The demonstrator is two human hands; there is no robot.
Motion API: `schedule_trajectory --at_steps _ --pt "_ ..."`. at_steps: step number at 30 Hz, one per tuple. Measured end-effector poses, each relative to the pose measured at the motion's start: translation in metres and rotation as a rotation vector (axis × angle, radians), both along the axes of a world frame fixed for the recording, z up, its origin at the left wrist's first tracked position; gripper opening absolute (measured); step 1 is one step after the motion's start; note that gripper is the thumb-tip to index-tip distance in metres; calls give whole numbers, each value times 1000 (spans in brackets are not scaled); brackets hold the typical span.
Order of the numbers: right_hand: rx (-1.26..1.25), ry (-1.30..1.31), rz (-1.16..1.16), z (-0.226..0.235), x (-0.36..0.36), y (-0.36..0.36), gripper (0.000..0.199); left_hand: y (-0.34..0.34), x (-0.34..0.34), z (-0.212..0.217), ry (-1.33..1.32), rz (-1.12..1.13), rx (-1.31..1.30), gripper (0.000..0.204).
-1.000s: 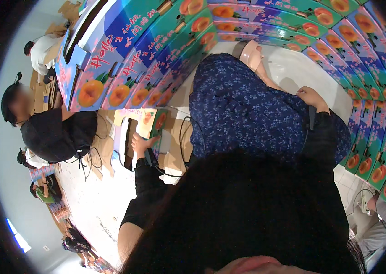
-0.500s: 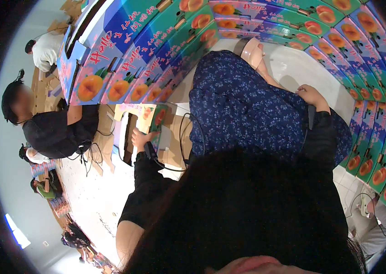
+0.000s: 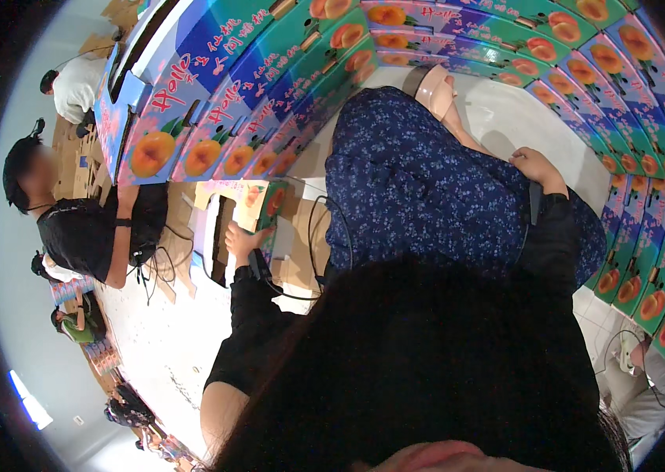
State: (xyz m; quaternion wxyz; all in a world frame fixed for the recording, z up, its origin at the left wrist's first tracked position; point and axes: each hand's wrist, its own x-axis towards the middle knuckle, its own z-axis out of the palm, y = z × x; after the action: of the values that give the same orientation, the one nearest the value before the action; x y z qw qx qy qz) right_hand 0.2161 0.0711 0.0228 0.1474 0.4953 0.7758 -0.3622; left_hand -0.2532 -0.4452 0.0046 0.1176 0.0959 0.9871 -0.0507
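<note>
Close under the lens, at six o'clock: dark hair filling the lower frame, black sleeves running up from it on both sides. Slightly further out, at nine o'clock of the lap, left hand set on the near edge of a folded carton with a peach print, grip seemingly closed over that edge, though too small to be sure how firmly. Hardly changed over the last second: same hand on the same edge, carton lying flat on the floor as before, only a small drift across the frame, probably from a turn of the head. Judged from that, a pause rather than a lift or a fold under way. Dark cable looping over the floor just beside the carton, toward three o'clock of it. At two o'clock, right hand resting on the blue flowered skirt, fingers curled, unmoved since a second ago; cannot tell whether anything is held. Beyond, at twelve o'clock, a pale sandal past the skirt's hem. Further out, stacked printed boxes arching from ten round to three o'clock. Farthest, at nine o'clock, a co-worker in black seated on the floor, shifted only slightly, well apart from the carton.
</note>
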Motion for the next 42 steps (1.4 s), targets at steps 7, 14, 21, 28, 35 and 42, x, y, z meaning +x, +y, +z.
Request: schedule_trajectory --at_steps 7,14,21,28,35,42 --pt "255 379 18 13 -49 -10 33 7 -3 -1 -25 7 11 119" --pt "0 992 -82 30 -194 -18 33 16 12 26 -67 57 -115 131" --pt "-49 939 -42 -18 -291 4 47 52 11 76 -176 104 -106 131" --pt "287 781 -13 -26 -309 13 44 82 -17 55 237 -553 252 77" --pt "202 876 38 -37 -321 15 33 120 -14 41 -40 -407 439 44" --pt "294 652 48 -20 -315 3 33 152 4 67 -313 -172 689 40"
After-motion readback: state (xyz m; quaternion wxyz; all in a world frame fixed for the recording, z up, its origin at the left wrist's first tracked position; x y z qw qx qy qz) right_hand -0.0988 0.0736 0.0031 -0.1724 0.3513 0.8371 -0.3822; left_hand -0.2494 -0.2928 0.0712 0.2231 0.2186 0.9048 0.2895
